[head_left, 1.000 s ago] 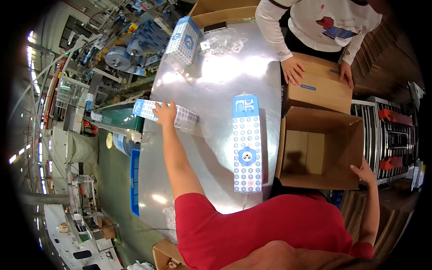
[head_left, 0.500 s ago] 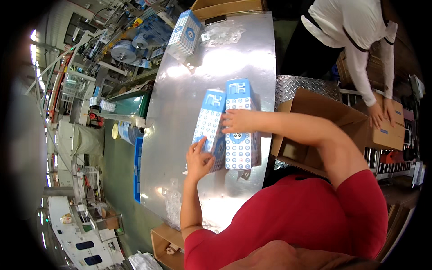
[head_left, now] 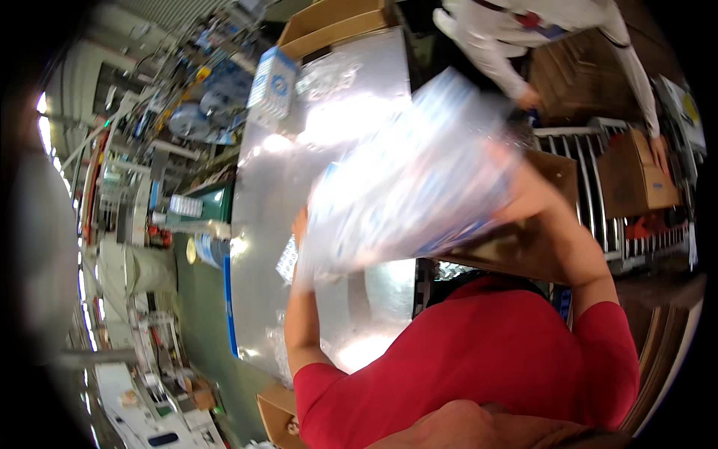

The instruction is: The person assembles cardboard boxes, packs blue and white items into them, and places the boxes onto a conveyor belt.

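Right hand (head_left: 507,183) holds blurred package (head_left: 404,183) above shiny table (head_left: 263,187), machinery (head_left: 217,105) at left.

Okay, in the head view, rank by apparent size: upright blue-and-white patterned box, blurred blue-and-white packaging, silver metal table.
1. Silver table
2. Blurred packaging, probably enlarged by nearness
3. Upright box

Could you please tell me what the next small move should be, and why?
I would probably ease the blue-and-white packaging rightward over the cardboard carton: the left hand and right hand support it between them above the metal table, and the carton stands open just beside the right forearm.
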The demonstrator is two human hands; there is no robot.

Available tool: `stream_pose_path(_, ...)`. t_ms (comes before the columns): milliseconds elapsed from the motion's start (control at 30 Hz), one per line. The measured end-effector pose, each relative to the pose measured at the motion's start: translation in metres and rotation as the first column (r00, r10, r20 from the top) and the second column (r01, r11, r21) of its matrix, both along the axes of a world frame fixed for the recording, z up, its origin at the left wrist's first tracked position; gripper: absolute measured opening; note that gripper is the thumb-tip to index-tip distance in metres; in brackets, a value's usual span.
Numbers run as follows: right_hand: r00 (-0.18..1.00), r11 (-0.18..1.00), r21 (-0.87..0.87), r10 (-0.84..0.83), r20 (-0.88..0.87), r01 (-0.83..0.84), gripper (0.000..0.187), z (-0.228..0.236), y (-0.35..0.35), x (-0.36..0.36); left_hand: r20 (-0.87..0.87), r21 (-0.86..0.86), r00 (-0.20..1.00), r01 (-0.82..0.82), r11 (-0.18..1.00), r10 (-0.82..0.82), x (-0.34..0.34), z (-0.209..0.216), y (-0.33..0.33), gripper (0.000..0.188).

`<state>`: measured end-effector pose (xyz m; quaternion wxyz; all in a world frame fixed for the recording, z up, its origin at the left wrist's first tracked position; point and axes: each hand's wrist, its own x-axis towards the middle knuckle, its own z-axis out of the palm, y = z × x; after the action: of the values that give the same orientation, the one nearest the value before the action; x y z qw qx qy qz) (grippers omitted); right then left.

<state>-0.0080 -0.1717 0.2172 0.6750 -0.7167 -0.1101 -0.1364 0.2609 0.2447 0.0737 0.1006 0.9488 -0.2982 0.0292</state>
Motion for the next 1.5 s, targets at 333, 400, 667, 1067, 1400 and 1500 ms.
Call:
stream_pose_path(333, 0.746, 0.164, 0.89, -0.62, -0.242, 0.425, 0.07, -0.113, -0.095, -0.224, 0.228, -0.513, 0.636, 0.722, 0.464, -0.738, -0.108, 0.089, -0.214, 0.093)
stream_pose_path(400, 0.676, 0.108, 0.883, -0.688, -0.266, 0.457, 0.07, -0.106, -0.083, -0.231, -0.046, -0.334, 0.371, 0.869, 0.364, -0.927, -0.142, 0.098, -0.271, 0.091)
stream_pose_path(667, 0.716, 0.673, 0.249, -0.629, -0.303, 0.696, 0.079, -0.041, -0.049, -0.193, -0.976, 0.053, 0.131, 0.917, 0.396, -0.174, -0.182, -0.098, -0.276, 0.088)
stream_pose_path(1067, 0.75, 0.248, -0.767, -0.179, -0.636, -0.591, 0.104, -0.215, -0.022, -0.002, -0.783, -0.514, 0.062, 0.495, 0.7, -0.619, -0.202, -0.032, -0.242, 0.057)
stream_pose_path(1400, 0.186, 0.323, -0.246, -0.205, -0.961, -0.914, 0.099, -0.296, 0.007, 0.033, -0.008, -0.233, 0.999, 0.041, 0.972, -0.044, 0.013, 0.025, -0.009, 0.047)
stream_pose_path(1500, 0.271, 0.338, -0.301, -0.133, -0.953, -0.892, 0.09, -0.282, 0.005, 0.022, 0.232, -0.157, 0.919, -0.288, 0.945, 0.319, 0.117, 0.054, -0.001, 0.053)
